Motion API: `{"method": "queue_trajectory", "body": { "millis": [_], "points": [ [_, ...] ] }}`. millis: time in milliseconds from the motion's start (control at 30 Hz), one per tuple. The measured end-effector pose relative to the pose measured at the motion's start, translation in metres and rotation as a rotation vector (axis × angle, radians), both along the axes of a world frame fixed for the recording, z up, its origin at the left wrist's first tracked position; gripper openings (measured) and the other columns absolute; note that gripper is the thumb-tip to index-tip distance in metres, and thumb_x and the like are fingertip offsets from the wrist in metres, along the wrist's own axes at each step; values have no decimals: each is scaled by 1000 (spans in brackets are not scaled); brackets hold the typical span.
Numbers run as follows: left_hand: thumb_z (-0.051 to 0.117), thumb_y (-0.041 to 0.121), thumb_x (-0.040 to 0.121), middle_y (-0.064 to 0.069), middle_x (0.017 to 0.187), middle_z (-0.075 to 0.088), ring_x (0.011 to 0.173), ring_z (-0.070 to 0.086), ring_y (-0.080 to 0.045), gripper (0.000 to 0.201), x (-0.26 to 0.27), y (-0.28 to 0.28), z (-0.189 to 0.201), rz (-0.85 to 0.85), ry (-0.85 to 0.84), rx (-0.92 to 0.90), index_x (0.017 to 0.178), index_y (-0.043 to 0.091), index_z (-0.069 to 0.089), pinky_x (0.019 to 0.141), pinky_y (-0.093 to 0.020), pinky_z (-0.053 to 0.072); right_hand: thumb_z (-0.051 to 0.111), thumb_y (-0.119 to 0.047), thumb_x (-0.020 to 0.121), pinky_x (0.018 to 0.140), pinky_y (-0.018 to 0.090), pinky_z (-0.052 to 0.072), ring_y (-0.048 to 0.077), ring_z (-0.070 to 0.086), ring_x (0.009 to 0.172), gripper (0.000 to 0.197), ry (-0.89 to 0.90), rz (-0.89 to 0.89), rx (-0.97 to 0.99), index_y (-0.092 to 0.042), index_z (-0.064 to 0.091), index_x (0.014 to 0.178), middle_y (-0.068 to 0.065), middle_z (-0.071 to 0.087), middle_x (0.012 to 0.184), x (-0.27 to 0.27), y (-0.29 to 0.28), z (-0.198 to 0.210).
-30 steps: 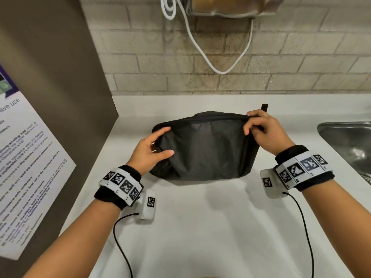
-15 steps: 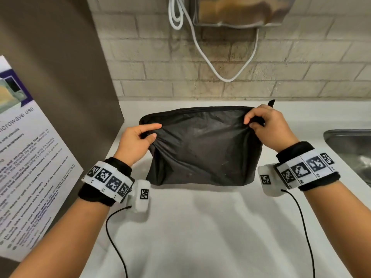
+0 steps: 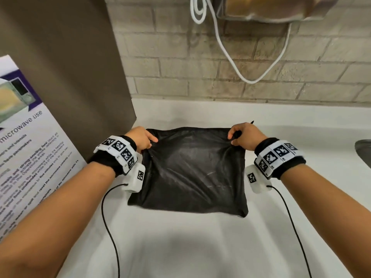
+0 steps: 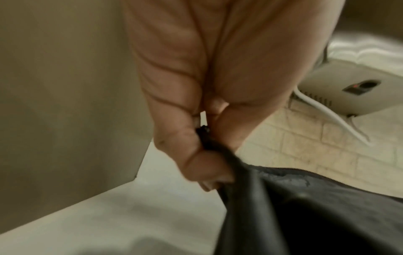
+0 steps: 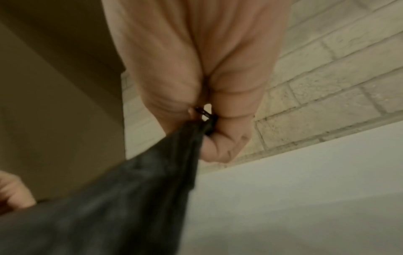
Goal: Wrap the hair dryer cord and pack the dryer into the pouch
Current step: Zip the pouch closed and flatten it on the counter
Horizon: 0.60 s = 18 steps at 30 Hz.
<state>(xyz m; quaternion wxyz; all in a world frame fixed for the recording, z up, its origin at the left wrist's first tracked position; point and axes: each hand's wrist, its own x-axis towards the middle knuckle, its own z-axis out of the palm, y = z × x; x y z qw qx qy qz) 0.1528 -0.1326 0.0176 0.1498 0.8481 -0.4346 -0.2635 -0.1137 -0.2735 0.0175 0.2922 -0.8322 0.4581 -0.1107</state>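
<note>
We are looking down at a flat black fabric zip pouch (image 3: 188, 173) lying on a white worktop (image 3: 200, 247), and we hold it by its two far corners. Our left hand (image 3: 141, 138) has its fingers (image 4: 202, 165) curled tight round a bunch of fabric at the far left corner. Our right hand (image 3: 246, 136) pinches the far right corner in the same way, with what looks like the zip pull caught between its fingers (image 5: 224, 146).

The pouch's long axis runs left to right between the two hands, stretched fairly taut along the far edge where the zip sits. The body of the pouch lies toward us from both sets of fingers, on the worktop between our wrists. Both hands are equally close to it; the right one is at the zip end.

We cannot tell from these views whether the dryer is inside the pouch, which looks quite flat. A white cord (image 3: 220, 47) hangs in a loop against the pale brick wall (image 3: 200, 81), below a metal wall unit (image 3: 281, 7). A printed microwave notice (image 3: 26, 149) leans at left, and the rim of a steel sink (image 3: 363, 149) shows at right.
</note>
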Motion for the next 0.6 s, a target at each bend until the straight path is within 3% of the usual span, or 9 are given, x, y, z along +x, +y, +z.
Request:
{"method": "queue_trajectory", "body": {
  "millis": [67, 100, 200, 300, 400, 433, 500, 600],
  "points": [
    [52, 2, 88, -11, 114, 65, 71, 58, -22, 31, 5, -4, -2, -35, -49, 69, 112, 17, 66, 65, -23, 51, 64, 6, 75, 55, 10, 39, 18, 51, 73, 15, 55, 13, -6, -8, 59, 72, 5, 57, 72, 9, -9, -12],
    [52, 3, 89, -9, 115, 65, 80, 62, -26, 30, 7, -6, -4, -46, -71, 97, 111, 17, 66, 71, -24, 51, 64, 6, 75, 62, 16, 39, 19, 52, 76, 13, 80, 19, -4, -6, 60, 71, 9, 58, 77, 13, -12, -18],
    [53, 5, 89, -6, 118, 65, 105, 61, -26, 27, 12, -11, -13, -37, -107, 122, 110, 14, 67, 83, -23, 46, 62, 7, 76, 59, 14, 36, 23, 52, 79, 8, 143, 46, -22, 1, 65, 80, 13, 56, 89, 20, -19, -35],
    [54, 4, 88, -9, 117, 65, 105, 61, -26, 27, 18, -15, -20, -14, -95, 99, 110, 14, 67, 86, -23, 46, 57, 9, 78, 72, 21, 38, 36, 54, 97, 19, 195, 75, -79, 1, 65, 93, 7, 49, 99, 21, -24, -50],
    [55, 5, 87, -12, 116, 64, 99, 62, -27, 29, 23, -15, -23, -4, -33, 31, 112, 14, 66, 76, -22, 50, 56, 5, 80, 90, 34, 41, 41, 47, 108, 25, 210, 3, -204, -6, 62, 102, 18, 30, 134, 14, -25, -55],
    [55, 7, 87, -12, 116, 63, 94, 61, -26, 29, 24, -15, -23, 1, 11, 9, 114, 15, 65, 69, -22, 52, 56, -2, 83, 90, 35, 41, 42, 47, 106, 24, 226, -45, -261, -9, 61, 106, 20, 28, 136, 12, -24, -54],
    [56, 14, 88, -10, 114, 58, 89, 57, -23, 31, 25, -11, -23, 15, 152, 37, 119, 19, 60, 63, -27, 55, 55, -18, 88, 85, 32, 42, 39, 53, 98, 25, 227, -79, -230, -10, 57, 111, 24, 42, 126, 9, -20, -52],
    [59, 19, 87, -6, 117, 53, 85, 58, -23, 47, 28, -1, -26, -26, 395, 243, 130, 29, 44, 65, -35, 56, 47, -38, 92, 66, 31, 50, 32, 61, 81, 40, 310, 7, 270, -26, 43, 129, 14, 54, 119, 6, -11, -54]
  ]
}}
